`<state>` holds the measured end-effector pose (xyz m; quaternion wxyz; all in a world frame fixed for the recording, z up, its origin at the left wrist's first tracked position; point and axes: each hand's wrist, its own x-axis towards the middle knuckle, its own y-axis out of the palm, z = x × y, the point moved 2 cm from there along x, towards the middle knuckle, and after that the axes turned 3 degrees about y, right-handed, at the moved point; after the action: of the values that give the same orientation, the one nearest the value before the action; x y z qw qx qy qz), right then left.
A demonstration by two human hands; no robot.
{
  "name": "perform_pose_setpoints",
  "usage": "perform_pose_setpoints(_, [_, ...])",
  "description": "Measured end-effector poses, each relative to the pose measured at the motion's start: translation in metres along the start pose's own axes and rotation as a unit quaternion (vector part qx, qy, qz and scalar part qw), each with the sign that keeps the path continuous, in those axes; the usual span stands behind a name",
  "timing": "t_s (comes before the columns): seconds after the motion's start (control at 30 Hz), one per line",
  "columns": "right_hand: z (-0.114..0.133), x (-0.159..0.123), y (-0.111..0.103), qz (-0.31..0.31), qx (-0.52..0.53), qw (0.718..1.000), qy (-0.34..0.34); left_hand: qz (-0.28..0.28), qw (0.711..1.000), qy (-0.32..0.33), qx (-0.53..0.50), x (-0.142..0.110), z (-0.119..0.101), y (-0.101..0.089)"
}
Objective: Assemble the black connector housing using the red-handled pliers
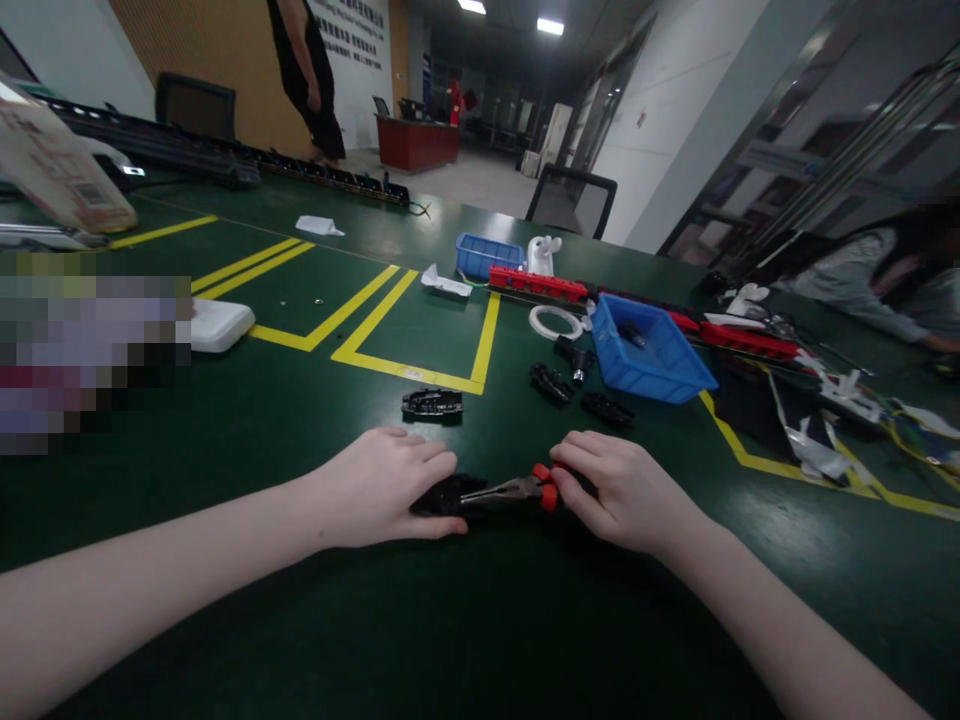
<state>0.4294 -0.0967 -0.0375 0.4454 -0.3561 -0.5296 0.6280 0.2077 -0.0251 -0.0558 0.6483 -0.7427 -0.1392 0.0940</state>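
My left hand (397,488) is closed around a dark black part (450,495) close above the green table, much of it hidden by the fingers. My right hand (611,485) grips red-handled needle-nose pliers (510,490), whose metal jaws point left and reach the black part. Whether the jaws clamp it or only touch it I cannot tell. Just beyond my left hand lies a black moulded piece (433,404) with small metal-looking details. Ahead of my right hand lie two more black pieces, one (551,382) on the left and one (607,409) on the right.
A blue bin (649,350) holding a black item stands right of centre, beside a black tool-like object (576,358) and a white tape ring (556,322). Farther back are a smaller blue bin (490,257) and a red strip (538,284). A person (862,265) sits at right; another (304,75) stands behind.
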Motion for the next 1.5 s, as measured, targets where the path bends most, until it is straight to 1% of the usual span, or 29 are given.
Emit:
perform_pose_setpoints(0.13, [-0.001,0.001,0.001,0.004,0.005,1.000,0.008,0.006,1.000,-0.004,-0.001,0.001,0.000,0.000])
perform_pose_setpoints(0.43, [0.006,0.001,0.005,-0.008,0.001,1.000,0.017,0.001,1.000,-0.010,-0.012,-0.002,-0.001,0.001])
perform_pose_setpoints(0.7, [0.002,0.001,0.002,-0.003,0.004,1.000,0.025,0.000,1.000,-0.013,-0.013,-0.001,0.000,0.000])
perform_pose_setpoints(0.8, [0.001,0.001,0.006,-0.026,-0.012,0.999,0.015,0.007,1.000,-0.017,-0.019,-0.001,0.000,0.000])
perform_pose_setpoints(0.93, [-0.002,-0.001,0.011,-0.086,-0.033,0.996,-0.018,0.008,1.000,-0.017,-0.010,0.000,0.001,0.000])
perform_pose_setpoints(1.2, [-0.013,-0.005,0.015,-0.167,0.016,0.985,-0.044,0.017,1.000,-0.017,-0.015,0.000,0.000,-0.001])
perform_pose_setpoints(1.3, [-0.020,-0.006,0.015,-0.196,0.035,0.979,-0.031,0.016,1.000,-0.011,-0.008,-0.001,-0.001,-0.002])
perform_pose_setpoints(1.37, [-0.025,-0.006,0.015,-0.212,0.033,0.977,-0.007,0.013,1.000,-0.003,0.000,-0.001,-0.001,-0.003])
perform_pose_setpoints(1.5, [-0.031,-0.005,0.015,-0.203,-0.015,0.978,0.049,0.016,1.000,0.010,0.022,-0.003,-0.003,-0.006])
